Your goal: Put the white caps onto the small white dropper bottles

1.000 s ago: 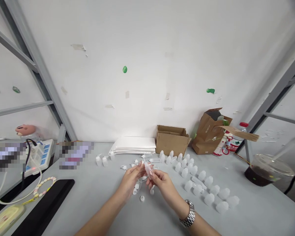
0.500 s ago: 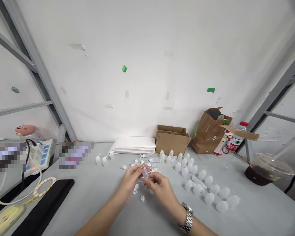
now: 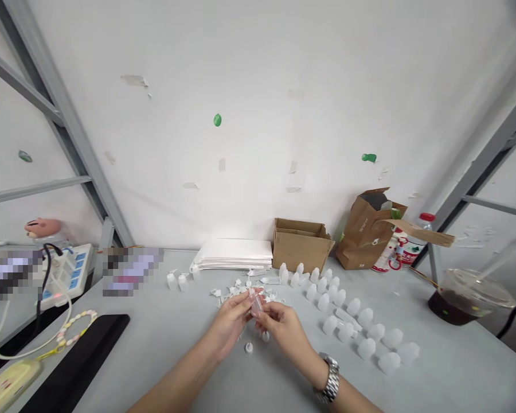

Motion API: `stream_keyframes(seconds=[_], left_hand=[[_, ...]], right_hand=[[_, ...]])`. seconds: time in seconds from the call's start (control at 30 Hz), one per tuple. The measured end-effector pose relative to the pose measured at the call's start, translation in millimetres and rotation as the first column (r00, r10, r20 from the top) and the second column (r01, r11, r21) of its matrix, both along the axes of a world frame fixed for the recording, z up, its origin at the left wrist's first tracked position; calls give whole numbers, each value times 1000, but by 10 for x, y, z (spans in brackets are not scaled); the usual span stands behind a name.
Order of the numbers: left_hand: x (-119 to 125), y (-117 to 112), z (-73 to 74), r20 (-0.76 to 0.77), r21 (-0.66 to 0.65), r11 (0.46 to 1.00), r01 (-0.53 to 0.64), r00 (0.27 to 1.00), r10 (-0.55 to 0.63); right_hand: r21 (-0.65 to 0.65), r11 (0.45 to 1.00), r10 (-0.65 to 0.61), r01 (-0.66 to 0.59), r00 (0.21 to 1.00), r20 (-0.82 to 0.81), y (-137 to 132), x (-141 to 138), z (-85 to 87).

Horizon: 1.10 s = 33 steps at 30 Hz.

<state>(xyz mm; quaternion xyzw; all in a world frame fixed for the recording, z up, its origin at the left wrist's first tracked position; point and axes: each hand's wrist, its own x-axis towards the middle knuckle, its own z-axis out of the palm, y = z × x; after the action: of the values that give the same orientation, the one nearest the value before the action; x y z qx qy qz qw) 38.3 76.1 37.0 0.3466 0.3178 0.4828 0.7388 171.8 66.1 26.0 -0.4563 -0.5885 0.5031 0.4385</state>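
Note:
A small clear plastic bottle (image 3: 257, 305) is held tilted between both hands at the middle of the table. The fingertips of my left hand (image 3: 232, 317) are closed around its upper end, where a bit of white shows, possibly a cap. My right hand (image 3: 284, 326) pinches the lower end between thumb and fingers. Loose white caps (image 3: 239, 285) with thin straps lie scattered just behind and under the hands. One white cap (image 3: 249, 347) stands by itself in front of them. Fingers partly cover the bottle's ends.
Several translucent bottles (image 3: 366, 348) stand in rows at the right; a few capped bottles (image 3: 183, 283) stand at the left. Behind are white packets (image 3: 234, 254), a cardboard box (image 3: 301, 248) and a paper bag (image 3: 361, 235). A drink cup (image 3: 468, 295) sits far right, a power strip (image 3: 79, 269) left.
Both hands have shifted slightly, and the bottle sits a little lower and to the right between the fingers. The left fingers have closed further over its upper end.

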Motion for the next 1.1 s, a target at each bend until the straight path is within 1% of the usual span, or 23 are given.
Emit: stream_keyframes(seconds=[0.07,0.13,0.3,0.4,0.5,0.6,0.67,0.73,0.77,0.8,0.83,0.9,0.93,0.97,1.0,1.03,1.07,1.1], left_hand=[[5,12,-10,-24,5,1000,-14,1000,14],[5,20,-2,-31,12,1000,-15,999,15],[-15,12,79,-8,6,1000,5,1000,-5],[-20,8,92,-26,2,1000,-7,1000,7],[-22,20,55,-22,29,999,-19,1000,20],[-29,42,-1,-63,33,998,-62,996,64],[-34,55,-32,-93,23,996,-81,992,82],[-34,60,-50,-104,0,996,-84,991,83],[-31,60,-52,-108,-13,996,-86,991,84],[-27,57,-51,-112,-24,996,-87,990,84],[-23,53,-46,-117,-33,995,-89,990,84],[-16,42,-32,-123,-40,995,-91,989,85],[-14,37,-24,-121,-41,995,-90,989,84],[-14,33,-18,-116,-43,995,-90,990,84],[-15,31,-13,-111,-44,995,-90,990,85],[-18,30,-12,-108,-44,995,-92,990,87],[-22,32,-13,-109,-44,995,-94,990,88],[-26,34,-15,-112,-43,995,-95,990,90]], right_hand=[[-53,997,51,-55,995,-80,30,1,-4],[-75,994,76,-85,989,-125,48,8,4],[-89,986,124,-141,978,-168,19,30,93],[-107,980,145,-168,969,-200,7,31,124],[-119,986,93,-118,976,-196,19,17,90],[-82,997,1,-10,994,-110,18,-6,31],[-26,998,-57,57,998,-13,-3,-20,0],[87,990,-124,113,984,127,-35,-29,-27],[172,976,-170,136,964,204,-51,-32,-43],[274,950,-224,148,936,273,-65,-33,-61],[386,911,-283,146,901,328,-76,-34,-82],[592,800,-390,96,833,392,-90,-37,-132],[672,738,-437,63,803,405,-93,-40,-158],[730,683,-475,29,777,413,-94,-43,-180],[767,642,-504,7,757,416,-95,-47,-198],[783,622,-520,-3,746,416,-95,-50,-208],[779,627,-516,2,750,414,-95,-51,-208],[752,659,-492,20,767,411,-94,-50,-197]])
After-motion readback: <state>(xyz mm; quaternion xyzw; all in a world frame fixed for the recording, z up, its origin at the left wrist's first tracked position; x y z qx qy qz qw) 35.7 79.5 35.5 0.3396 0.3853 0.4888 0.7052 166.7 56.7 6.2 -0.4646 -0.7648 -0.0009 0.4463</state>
